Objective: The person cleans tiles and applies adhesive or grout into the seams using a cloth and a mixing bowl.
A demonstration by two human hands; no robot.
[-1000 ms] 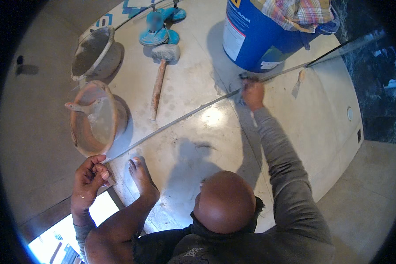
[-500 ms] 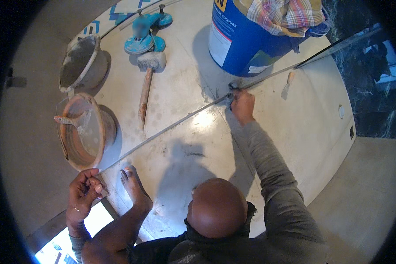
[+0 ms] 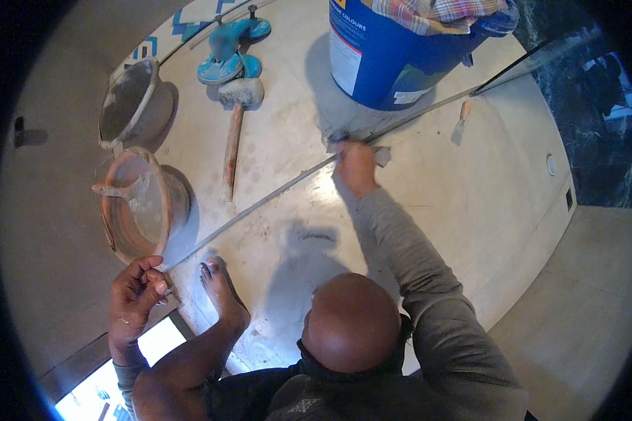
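The floor (image 3: pixel 470 203) is pale, smooth stone with dusty smears, and a dark green marble wall (image 3: pixel 597 140) stands at the right edge.

A big blue bucket (image 3: pixel 379 56) sits at the top with a checked cloth (image 3: pixel 435 14) stuffed inside. Two round pans rest on the left: a grey pan (image 3: pixel 130 105) with dried grey muck in it, and a reddish pan (image 3: pixel 144 207) with a trowel (image 3: pixel 116 189) lying in wet grey paste. A mallet (image 3: pixel 235 119) with a wooden handle lies near them, beside a blue suction lifter (image 3: pixel 228 52) (it has round cups).

A long thin metal strip (image 3: pixel 260 203) lies slanted across the floor. The left hand (image 3: pixel 137 298) pinches its near end, fingers shut on it. The right hand (image 3: pixel 354 165) presses down on the strip's middle with a small rag (image 3: pixel 380 156); fingers curled over it. A bare foot (image 3: pixel 218 288) rests just beside the left hand.
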